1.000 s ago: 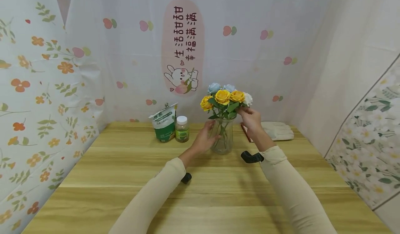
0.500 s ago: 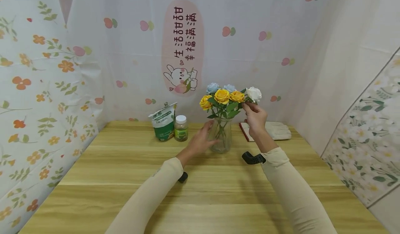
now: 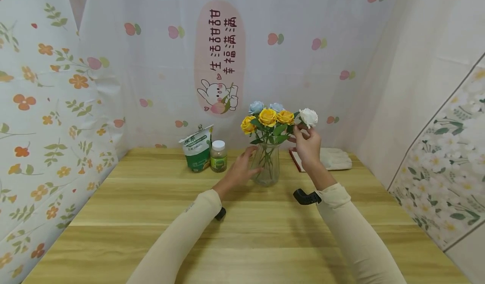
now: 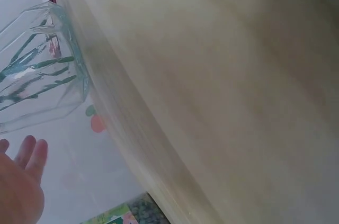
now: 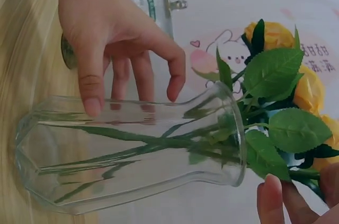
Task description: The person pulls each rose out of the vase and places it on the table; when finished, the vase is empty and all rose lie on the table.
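A clear glass vase (image 3: 270,172) stands upright on the table, holding several yellow roses (image 3: 267,117) and blue roses (image 3: 256,107), their green stems (image 5: 122,136) crossing inside the glass. My right hand (image 3: 307,147) pinches the stem of a white rose (image 3: 308,117) beside the bouquet, to the right above the vase's rim. At the vase's left side is my left hand (image 3: 238,170), fingers loosely bent and spread around the glass without gripping. The right wrist view shows the left thumb (image 5: 91,86) right at the vase wall. Only some right fingertips (image 5: 271,192) show there.
A green and white pouch (image 3: 198,157) and a white-capped jar (image 3: 218,162) stand left of the vase. Behind the right hand lie a white glove (image 3: 335,159) and a flat red-edged item (image 3: 297,159). A printed curtain (image 3: 159,86) hangs behind the table.
My right hand has drawn the white rose rightward, away from the other flowers, then dipped slightly with it. The left hand has eased a little off the vase.
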Motion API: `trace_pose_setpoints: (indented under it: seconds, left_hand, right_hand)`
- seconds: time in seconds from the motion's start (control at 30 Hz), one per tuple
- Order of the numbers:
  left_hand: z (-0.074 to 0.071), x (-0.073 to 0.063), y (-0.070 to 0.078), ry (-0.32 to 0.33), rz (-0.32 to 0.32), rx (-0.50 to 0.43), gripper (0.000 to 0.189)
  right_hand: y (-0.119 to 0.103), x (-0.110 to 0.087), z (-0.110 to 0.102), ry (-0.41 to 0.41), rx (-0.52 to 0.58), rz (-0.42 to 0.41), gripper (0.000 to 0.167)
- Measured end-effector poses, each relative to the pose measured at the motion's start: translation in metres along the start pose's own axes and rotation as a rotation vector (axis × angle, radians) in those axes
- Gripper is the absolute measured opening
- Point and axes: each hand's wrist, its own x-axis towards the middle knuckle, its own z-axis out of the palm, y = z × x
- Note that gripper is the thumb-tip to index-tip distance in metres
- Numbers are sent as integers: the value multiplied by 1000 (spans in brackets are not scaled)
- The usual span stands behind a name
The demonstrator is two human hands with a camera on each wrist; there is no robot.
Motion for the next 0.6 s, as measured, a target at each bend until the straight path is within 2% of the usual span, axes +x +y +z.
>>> trace_pose_setpoints:
  seconds: [0.17,0.27,0.43,0.6]
  left_hand:
    - [2,0,-2,18,3,-3,73]
    - [3,1,-2,8,-4,17,73]
    - [4,2,-3,-20,-2,99,74]
    - [3,1,-1,-15,21,134,74]
  right_hand:
    - [4,-3,1,-11,-8,-64,32]
    - [5,-5,3,-5,-21,-71,34]
    - [3,-5,4,-56,-28,2,43]
    - [1,-5,4,-98,-18,84,49]
